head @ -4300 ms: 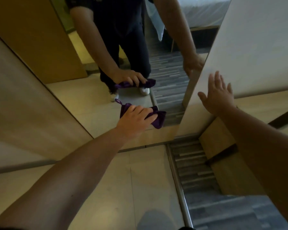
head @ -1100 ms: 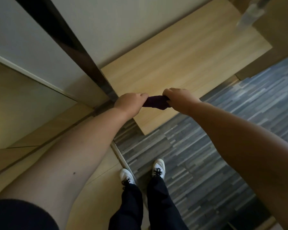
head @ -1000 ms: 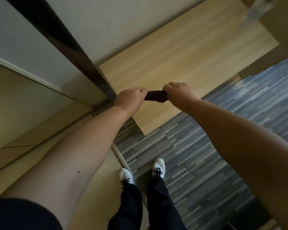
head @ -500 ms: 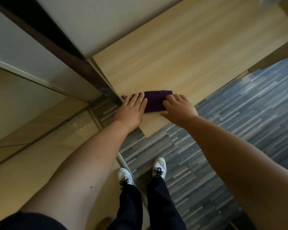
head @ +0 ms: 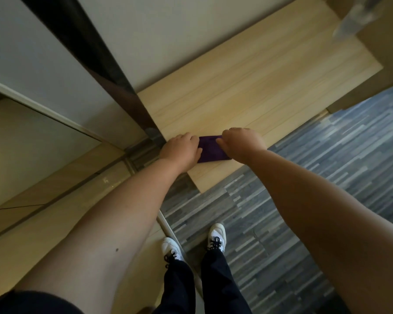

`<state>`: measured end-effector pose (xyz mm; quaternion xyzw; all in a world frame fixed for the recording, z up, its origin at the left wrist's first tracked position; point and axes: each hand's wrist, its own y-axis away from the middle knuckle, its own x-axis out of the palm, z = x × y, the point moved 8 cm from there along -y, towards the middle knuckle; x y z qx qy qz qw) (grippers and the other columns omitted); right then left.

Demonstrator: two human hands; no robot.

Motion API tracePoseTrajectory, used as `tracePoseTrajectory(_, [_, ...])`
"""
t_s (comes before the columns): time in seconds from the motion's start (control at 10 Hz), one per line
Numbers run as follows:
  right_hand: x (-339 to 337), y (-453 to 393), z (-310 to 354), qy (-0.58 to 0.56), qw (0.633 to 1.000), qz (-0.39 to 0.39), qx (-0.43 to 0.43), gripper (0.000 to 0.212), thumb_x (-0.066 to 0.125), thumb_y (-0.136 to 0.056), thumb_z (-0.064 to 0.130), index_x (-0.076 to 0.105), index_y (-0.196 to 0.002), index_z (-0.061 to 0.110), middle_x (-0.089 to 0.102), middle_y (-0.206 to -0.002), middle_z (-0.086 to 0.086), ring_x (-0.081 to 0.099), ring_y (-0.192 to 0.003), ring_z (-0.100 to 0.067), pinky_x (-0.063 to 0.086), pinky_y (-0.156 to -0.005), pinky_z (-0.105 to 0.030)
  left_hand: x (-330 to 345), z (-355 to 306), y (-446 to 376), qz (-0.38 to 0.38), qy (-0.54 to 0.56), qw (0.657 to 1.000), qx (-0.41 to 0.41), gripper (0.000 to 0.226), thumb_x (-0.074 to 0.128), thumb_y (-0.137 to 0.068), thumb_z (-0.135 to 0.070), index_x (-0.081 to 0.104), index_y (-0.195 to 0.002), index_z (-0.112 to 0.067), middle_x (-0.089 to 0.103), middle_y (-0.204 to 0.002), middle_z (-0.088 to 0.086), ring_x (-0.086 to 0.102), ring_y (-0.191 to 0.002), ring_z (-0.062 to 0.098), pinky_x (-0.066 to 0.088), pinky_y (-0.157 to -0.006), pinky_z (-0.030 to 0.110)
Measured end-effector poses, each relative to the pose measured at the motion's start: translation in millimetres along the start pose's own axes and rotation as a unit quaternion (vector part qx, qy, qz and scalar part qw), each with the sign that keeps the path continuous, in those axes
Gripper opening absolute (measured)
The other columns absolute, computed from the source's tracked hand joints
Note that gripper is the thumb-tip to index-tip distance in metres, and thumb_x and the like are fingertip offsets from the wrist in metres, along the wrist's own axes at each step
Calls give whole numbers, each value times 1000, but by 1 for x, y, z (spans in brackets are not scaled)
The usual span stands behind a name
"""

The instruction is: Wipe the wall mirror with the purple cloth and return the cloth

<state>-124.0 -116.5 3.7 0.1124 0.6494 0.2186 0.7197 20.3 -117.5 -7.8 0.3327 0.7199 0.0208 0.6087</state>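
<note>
Cloth, folded flat, dark purple rectangle (head: 211,150), is pinched between curled left hand (head: 179,150) and right hand (head: 242,143) on smooth pale wood-grain shelf (head: 259,87).

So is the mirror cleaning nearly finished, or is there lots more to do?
Nearly finished. No wiping is going on now: the purple cloth lies folded on the light wooden shelf beside the mirror. Both the left hand and the right hand are on the cloth's ends, seemingly tidying it. What is left is letting go. Whether the glass is spotless cannot be told from here.
</note>
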Motion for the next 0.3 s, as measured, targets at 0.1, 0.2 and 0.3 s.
tracePoseTrajectory(0.1, [-19, 4, 6, 18, 999, 33, 1, 41, 31, -104, 39, 47, -73, 20, 59, -76, -4, 56, -66, -19, 49, -61, -34, -18, -4, 0, 56, -7, 998, -34, 35, 35, -108, -37, 59, -104, -13, 61, -97, 5, 58, -82, 22, 47, -64, 33])
tracePoseTrajectory(0.2, [-39, 17, 11, 29, 998, 61, 2, 38, 35, -103, 38, 50, -73, 20, 60, -77, -3, 60, -70, -19, 56, -69, -37, -38, -8, 7, 91, -44, 994, -49, 31, 38, -107, -33, 59, -97, -14, 59, -89, 4, 58, -79, 21, 41, -59, 31])
tracePoseTrajectory(0.3, [-65, 31, 15, 10, 999, 42, 6, 35, 36, -102, 35, 48, -73, 20, 58, -76, -2, 59, -71, -18, 55, -69, -36, -75, -12, 12, 25, -35, 997, -60, 22, 45, -103, -21, 64, -97, -11, 61, -82, 4, 60, -73, 22, 48, -58, 33])
